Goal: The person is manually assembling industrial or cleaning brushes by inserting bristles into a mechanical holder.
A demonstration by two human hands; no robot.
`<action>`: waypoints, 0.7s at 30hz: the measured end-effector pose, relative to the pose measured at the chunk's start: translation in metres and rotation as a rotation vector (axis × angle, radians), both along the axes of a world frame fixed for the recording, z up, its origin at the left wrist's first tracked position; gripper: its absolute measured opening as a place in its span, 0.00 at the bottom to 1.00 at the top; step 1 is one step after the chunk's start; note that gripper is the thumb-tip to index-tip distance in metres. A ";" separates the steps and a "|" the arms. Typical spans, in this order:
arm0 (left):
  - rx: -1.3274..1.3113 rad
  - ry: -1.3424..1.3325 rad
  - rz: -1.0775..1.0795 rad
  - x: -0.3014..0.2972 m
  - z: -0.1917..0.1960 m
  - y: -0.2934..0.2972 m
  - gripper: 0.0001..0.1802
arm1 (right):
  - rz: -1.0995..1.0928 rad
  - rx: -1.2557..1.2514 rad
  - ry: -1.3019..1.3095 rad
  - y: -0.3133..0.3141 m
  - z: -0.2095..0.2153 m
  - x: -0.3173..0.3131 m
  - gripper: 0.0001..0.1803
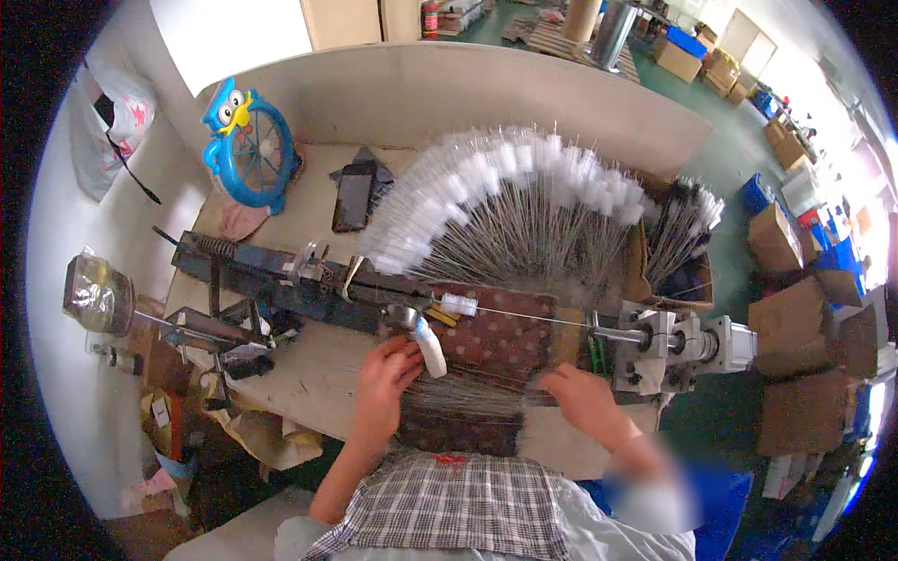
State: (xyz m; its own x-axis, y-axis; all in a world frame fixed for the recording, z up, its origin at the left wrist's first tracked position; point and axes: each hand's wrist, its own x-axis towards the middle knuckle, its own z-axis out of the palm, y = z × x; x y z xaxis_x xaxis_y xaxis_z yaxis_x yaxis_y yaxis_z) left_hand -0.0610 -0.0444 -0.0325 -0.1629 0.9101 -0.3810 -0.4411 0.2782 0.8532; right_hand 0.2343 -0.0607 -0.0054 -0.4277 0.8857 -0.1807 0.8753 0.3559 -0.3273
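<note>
A long dark metal winding machine runs across the bench, with a spindle unit (687, 341) at its right end. Between the two a thin wire (533, 316) is stretched, bearing a white bristle tuft (459, 305). My left hand (391, 372) is beside the white-handled lever (431, 348), its fingers curled; whether they grip anything is hidden. Loose straight wires (468, 391) lie on the brown dotted cloth (505, 341) in front of me. At their right end my right hand (585, 400) has its fingertips pinched together, and what they hold is too small to make out.
Behind the machine, finished wire brushes (524, 201) fan out with white tufts. More brushes stand in a cardboard box (678, 271) at the right. A blue bird-shaped fan (251, 150) and a dark phone (354, 196) are at the back left, before a low partition (468, 93).
</note>
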 end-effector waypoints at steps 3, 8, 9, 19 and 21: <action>-0.065 0.082 -0.029 0.037 0.012 0.017 0.11 | -0.018 0.041 0.041 -0.008 0.000 -0.003 0.13; -0.207 -0.530 -0.167 0.045 0.094 0.017 0.16 | -0.155 0.007 0.055 -0.006 -0.008 -0.011 0.07; -0.140 -0.849 -0.208 0.021 0.106 0.022 0.18 | -0.165 0.003 0.052 -0.010 -0.003 -0.011 0.07; -0.118 -0.308 -0.625 -0.010 0.098 -0.016 0.19 | -0.203 0.404 0.037 0.012 0.085 0.022 0.09; -0.082 -0.253 -0.734 -0.003 0.095 -0.014 0.18 | -0.345 0.525 0.209 0.021 0.102 0.023 0.09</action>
State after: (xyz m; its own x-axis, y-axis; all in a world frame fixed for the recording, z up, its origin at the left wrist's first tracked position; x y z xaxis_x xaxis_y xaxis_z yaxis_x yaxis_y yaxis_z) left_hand -0.0640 -0.0579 0.0628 0.5707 0.7187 -0.3972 -0.2983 0.6321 0.7152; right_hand 0.2571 -0.0401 0.0966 -0.0830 0.9259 0.3684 0.9047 0.2250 -0.3618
